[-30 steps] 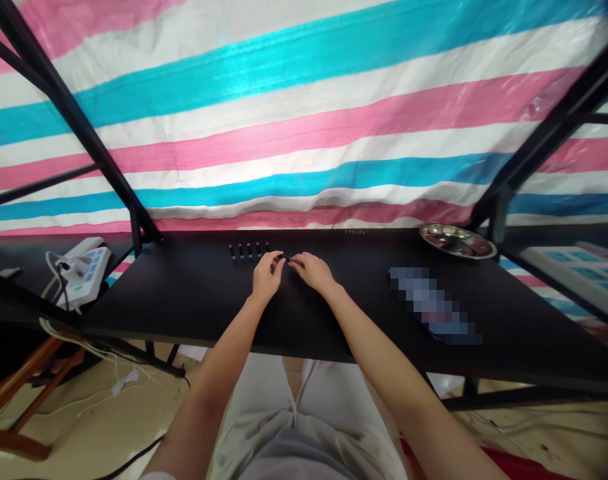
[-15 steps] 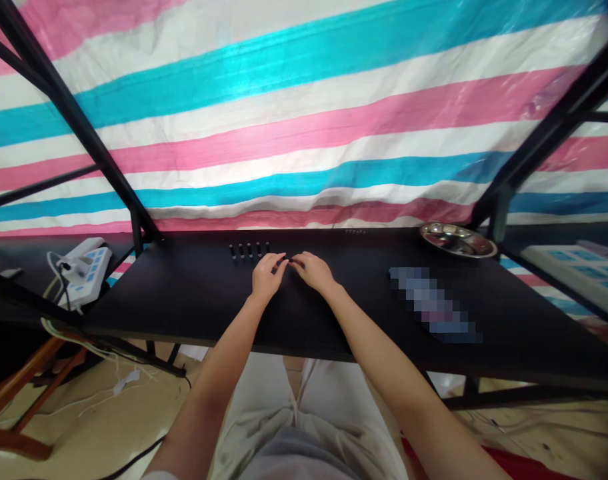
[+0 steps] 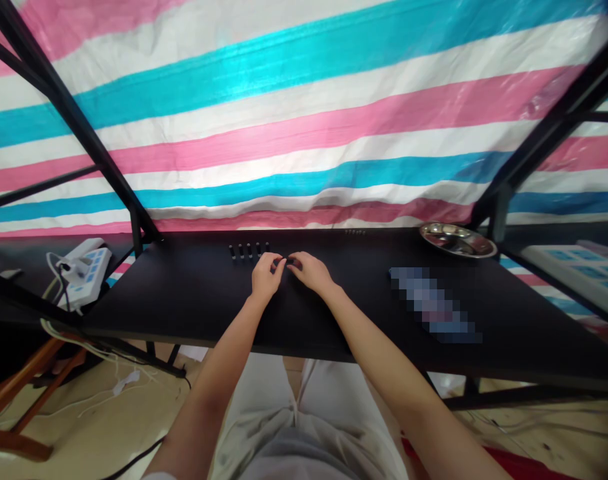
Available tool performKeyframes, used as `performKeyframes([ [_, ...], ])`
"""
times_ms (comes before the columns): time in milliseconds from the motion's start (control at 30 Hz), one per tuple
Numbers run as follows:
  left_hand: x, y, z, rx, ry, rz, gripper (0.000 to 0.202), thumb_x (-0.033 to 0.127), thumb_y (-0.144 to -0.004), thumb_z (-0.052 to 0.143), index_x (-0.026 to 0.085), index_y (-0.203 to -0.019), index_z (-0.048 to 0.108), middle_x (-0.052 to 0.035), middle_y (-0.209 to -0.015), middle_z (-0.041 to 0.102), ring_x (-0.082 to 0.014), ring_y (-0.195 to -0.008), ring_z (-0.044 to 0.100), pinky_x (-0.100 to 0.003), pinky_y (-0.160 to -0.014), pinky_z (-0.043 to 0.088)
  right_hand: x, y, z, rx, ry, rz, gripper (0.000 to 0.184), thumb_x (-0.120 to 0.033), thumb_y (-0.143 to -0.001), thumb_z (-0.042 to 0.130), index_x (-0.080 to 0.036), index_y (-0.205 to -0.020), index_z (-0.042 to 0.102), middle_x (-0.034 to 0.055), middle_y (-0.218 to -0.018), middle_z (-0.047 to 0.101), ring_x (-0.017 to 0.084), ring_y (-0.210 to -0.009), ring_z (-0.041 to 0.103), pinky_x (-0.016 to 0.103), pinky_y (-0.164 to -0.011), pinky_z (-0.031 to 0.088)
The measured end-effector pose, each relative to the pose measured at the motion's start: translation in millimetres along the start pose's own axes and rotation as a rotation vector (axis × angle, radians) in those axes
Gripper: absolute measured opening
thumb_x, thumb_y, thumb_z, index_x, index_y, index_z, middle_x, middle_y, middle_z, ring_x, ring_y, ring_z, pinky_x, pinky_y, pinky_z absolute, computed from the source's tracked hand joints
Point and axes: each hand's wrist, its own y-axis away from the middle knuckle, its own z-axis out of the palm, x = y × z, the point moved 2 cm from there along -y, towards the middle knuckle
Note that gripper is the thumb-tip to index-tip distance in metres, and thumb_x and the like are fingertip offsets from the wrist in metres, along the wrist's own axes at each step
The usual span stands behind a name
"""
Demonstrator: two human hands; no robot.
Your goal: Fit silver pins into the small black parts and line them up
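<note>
Left hand (image 3: pixel 267 275) and right hand (image 3: pixel 312 271): apparently pinching a small dark piece (image 3: pixel 287 259) | Step: handling it near five dark cylinders (image 3: pixel 250 251) | Next: seemingly needing fingertip precision

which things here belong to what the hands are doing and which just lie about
Likely part of it: small dark piece between left hand and right hand; five black cylinders; perhaps tiny pieces further back

Apparently just lying about: metal plate; blurred-out object; white power strip
</note>
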Motion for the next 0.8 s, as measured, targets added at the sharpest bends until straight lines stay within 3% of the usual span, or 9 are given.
performKeyframes([
  [800, -4.1, -0.2, 1.3, -0.029, -0.034, -0.024, 0.015, 0.030, -0.084, 0.049, 0.017, -0.084, 0.057, -0.0019, -0.080, 0.057, -0.0079, -0.058, 0.049, -0.022, -0.058, 0.041, -3.5, 1.0, -0.1, 0.011, -0.036, -0.039, 0.020, -0.024, -0.081, 0.052, -0.020, -0.100, 0.057, 0.0040, -0.088, 0.061, 0.015, -0.080, 0.056, 0.025, -0.066, 0.040],
])
